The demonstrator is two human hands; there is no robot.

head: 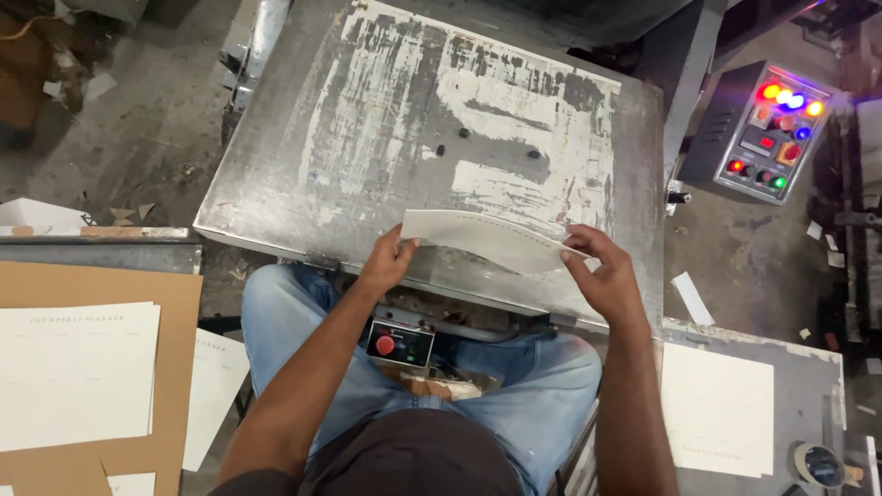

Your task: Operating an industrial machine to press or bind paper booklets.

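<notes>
Worn and scratched, a grey metal tabletop [367, 119] streaked with white paint slopes away from the seated person, above a dusty concrete floor [156, 119].

Both hands keep a grip on one thing. The left hand [388, 262] pinches the near-left corner of a single white paper sheet [482, 239] between thumb and fingers. The right hand [602, 271] pinches the sheet's right end the same way, fingers curled over its edge. The sheet is pale, thin and slightly bowed, with a fine dotted line running along its length near the top. Its long axis runs left to right across the view, and it hangs just above the tabletop's near edge, over the person's lap.

Three small black knobs [533, 153] sit on the tabletop beyond the sheet. One red round push-button [385, 344] is set in a black box below the tabletop's edge, between the knees. One grey control panel [767, 129] with lit coloured lamps stands at the upper right. A stack of white printed sheets [73, 372] lies on brown cardboard at the left, and another white stack [717, 409] rests on a metal shelf at the right, near one roll of tape [818, 464].
</notes>
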